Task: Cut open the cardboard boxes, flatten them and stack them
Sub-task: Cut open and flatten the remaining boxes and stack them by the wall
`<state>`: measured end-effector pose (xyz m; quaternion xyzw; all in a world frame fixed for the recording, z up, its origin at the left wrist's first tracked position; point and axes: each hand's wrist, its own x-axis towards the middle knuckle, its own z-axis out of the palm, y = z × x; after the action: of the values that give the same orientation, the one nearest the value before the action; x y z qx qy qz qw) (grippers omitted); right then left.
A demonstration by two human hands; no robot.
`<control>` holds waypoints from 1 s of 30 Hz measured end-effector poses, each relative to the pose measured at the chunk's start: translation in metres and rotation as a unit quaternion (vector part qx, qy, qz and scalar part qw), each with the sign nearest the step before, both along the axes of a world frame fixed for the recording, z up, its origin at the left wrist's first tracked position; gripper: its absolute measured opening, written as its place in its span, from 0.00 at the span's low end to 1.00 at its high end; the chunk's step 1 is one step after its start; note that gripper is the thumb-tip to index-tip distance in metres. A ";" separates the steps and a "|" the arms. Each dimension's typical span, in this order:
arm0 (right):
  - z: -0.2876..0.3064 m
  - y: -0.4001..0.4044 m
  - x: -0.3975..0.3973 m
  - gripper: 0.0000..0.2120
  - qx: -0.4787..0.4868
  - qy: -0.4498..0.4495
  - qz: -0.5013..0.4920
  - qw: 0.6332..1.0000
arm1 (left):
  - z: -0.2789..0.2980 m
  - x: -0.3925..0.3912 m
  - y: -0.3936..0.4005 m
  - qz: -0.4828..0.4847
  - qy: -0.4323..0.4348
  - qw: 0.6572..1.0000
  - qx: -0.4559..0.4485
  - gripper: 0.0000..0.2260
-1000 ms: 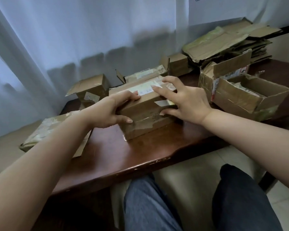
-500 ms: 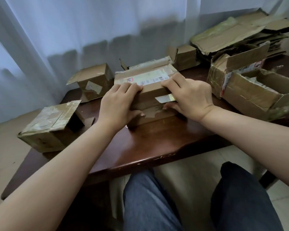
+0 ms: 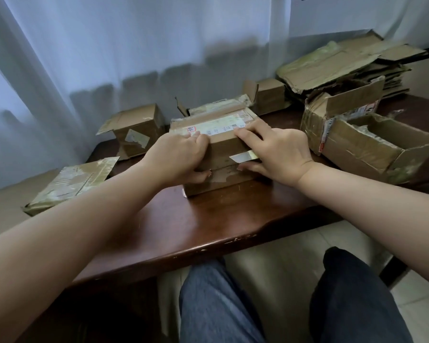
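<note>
A taped brown cardboard box (image 3: 221,154) with a white shipping label on top stands in the middle of the dark wooden table (image 3: 208,219). My left hand (image 3: 178,159) grips its near left edge, fingers curled over the top and thumb on the front face. My right hand (image 3: 275,152) holds the near right edge, fingers on the top by the label and thumb on the front below a loose strip of tape. A stack of flattened boxes (image 3: 344,65) lies at the back right.
Other boxes surround the held one: an opened small box (image 3: 136,127) at the back left, a taped box (image 3: 70,184) hanging over the table's left edge, a small box (image 3: 268,95) behind, and two opened boxes (image 3: 372,144) on the right. A white curtain hangs behind.
Both hands shifted from lying over the box top to gripping its near edge. The camera view swung slightly; the box stays on the table.
</note>
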<state>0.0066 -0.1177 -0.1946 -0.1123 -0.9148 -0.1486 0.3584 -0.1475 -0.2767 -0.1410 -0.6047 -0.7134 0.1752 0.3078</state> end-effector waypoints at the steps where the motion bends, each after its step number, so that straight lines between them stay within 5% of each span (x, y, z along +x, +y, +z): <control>1: 0.000 0.000 0.000 0.34 0.002 0.000 0.000 1.000 | 0.004 0.004 0.002 0.004 0.014 1.000 -0.016 0.26; 8: -0.007 -0.002 0.003 0.40 0.007 0.012 -0.001 1.000 | 0.020 0.004 -0.004 -0.051 -0.026 0.997 -0.043 0.32; 14: -0.001 0.003 0.009 0.19 -0.018 0.068 0.041 0.997 | 0.017 0.001 -0.013 -0.074 -0.077 0.994 -0.014 0.43; 17: 0.002 0.004 0.012 0.19 -0.018 0.082 0.062 0.995 | 0.014 -0.002 -0.023 -0.061 -0.195 0.979 0.006 0.44; 19: 0.002 0.004 0.014 0.19 -0.027 0.101 0.066 0.992 | 0.012 -0.007 -0.035 -0.074 -0.233 0.968 0.047 0.41; 24: 0.008 0.003 0.012 0.18 -0.076 0.131 0.074 0.986 | 0.005 -0.009 -0.049 -0.128 -0.172 0.965 0.153 0.24; 30: 0.024 0.003 0.009 0.20 -0.232 0.154 0.044 0.959 | 0.015 -0.016 -0.037 -0.098 -0.343 0.908 0.219 0.19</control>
<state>0.0157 -0.1146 -0.1704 -0.1737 -0.8617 0.1029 0.4654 -0.1636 -0.3133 -0.1258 -0.6120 -0.7323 -0.2352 0.1841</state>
